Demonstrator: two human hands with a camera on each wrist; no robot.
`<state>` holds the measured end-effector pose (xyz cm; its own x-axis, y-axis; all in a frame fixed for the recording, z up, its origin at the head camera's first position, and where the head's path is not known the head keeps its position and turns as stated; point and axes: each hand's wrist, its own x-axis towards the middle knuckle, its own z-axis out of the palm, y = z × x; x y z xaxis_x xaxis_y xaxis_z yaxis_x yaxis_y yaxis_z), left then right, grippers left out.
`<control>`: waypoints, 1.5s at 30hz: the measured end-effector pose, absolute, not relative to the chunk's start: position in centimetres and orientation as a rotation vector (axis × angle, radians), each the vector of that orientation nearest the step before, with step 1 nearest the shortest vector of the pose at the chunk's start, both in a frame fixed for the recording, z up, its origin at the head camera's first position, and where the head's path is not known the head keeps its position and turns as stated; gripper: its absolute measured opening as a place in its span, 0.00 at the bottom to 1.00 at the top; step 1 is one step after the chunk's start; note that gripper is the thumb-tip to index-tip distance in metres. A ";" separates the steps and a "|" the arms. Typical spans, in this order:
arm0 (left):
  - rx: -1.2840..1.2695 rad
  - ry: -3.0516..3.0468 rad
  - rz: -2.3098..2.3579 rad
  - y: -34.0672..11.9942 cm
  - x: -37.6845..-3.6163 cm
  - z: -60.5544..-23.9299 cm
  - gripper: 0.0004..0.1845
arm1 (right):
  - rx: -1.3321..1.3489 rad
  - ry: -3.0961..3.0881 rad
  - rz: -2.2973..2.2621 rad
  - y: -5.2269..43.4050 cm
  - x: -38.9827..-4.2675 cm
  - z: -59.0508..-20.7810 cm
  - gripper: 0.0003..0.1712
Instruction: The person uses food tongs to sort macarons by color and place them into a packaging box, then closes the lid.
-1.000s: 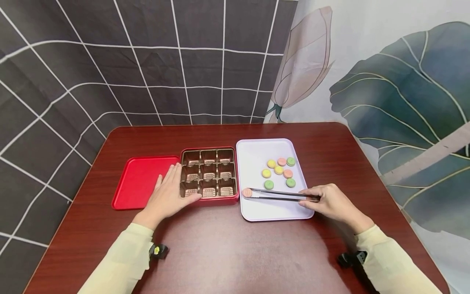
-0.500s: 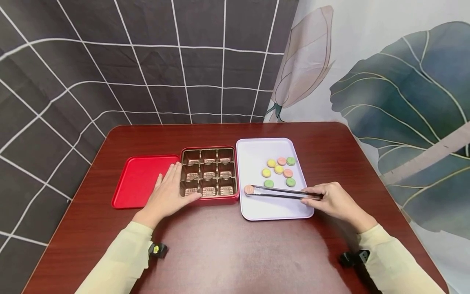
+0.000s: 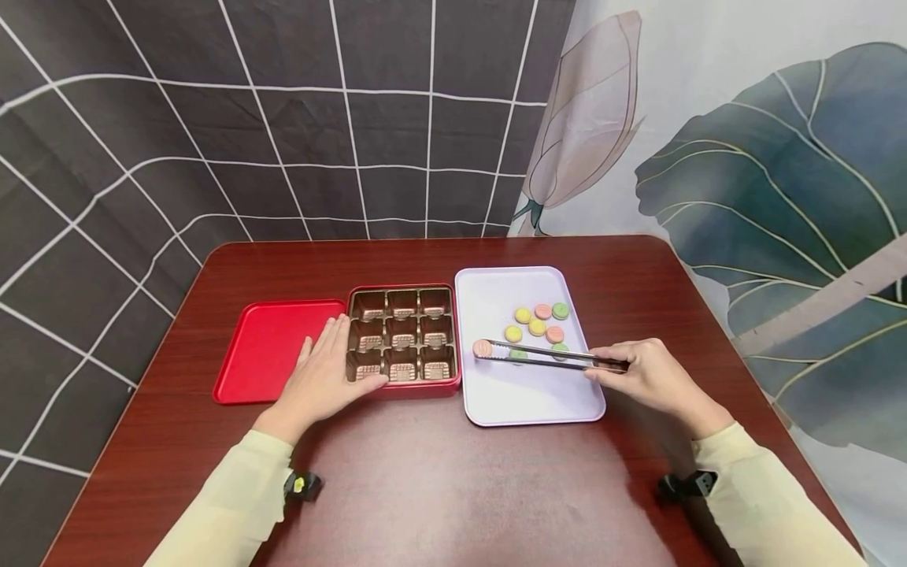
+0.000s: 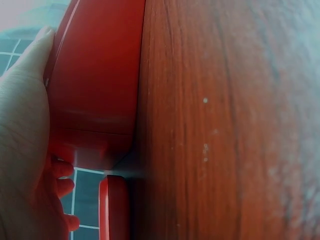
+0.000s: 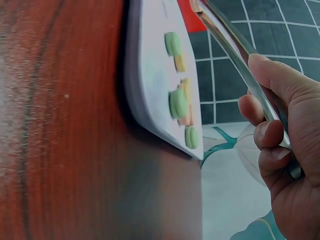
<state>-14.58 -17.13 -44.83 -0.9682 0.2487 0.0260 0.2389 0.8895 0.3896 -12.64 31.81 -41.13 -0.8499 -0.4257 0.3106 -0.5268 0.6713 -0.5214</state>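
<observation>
Tongs (image 3: 549,358) now off the tray (image 3: 527,402), up and nearer the box (image 3: 402,335) than a second ago; pink disc (image 3: 483,347) pinched at tips, right hand (image 3: 655,378) curled round handles. Left hand (image 3: 327,374) flat on box's corner (steadying). Box: red metal, nine glossy brown cells. Discs small, round, matte.
</observation>
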 end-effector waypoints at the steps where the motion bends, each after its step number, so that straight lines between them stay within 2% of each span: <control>1: 0.393 3.029 0.623 -17.1 -14.5 -44.8 0.64 | 0.780 -2.720 0.927 31.8 -12.7 -41.0 0.16; 23: 0.392 3.027 0.622 -17.2 -14.1 -44.8 0.65 | 0.763 -2.726 0.903 30.5 -15.4 -38.2 0.15; 38: 0.388 3.025 0.627 -17.1 -14.1 -45.0 0.63 | 0.674 -2.865 0.914 28.0 -19.0 -37.7 0.26; 45: 0.382 3.028 0.624 -17.1 -14.1 -45.0 0.64 | 0.702 -2.898 0.924 26.6 -20.7 -37.8 0.22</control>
<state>-14.10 -17.11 -44.98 -0.9697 0.2433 0.0236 0.2328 0.8898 0.3926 -20.66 26.62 -37.84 -0.8987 -0.4114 0.1521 -0.4235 0.7237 -0.5449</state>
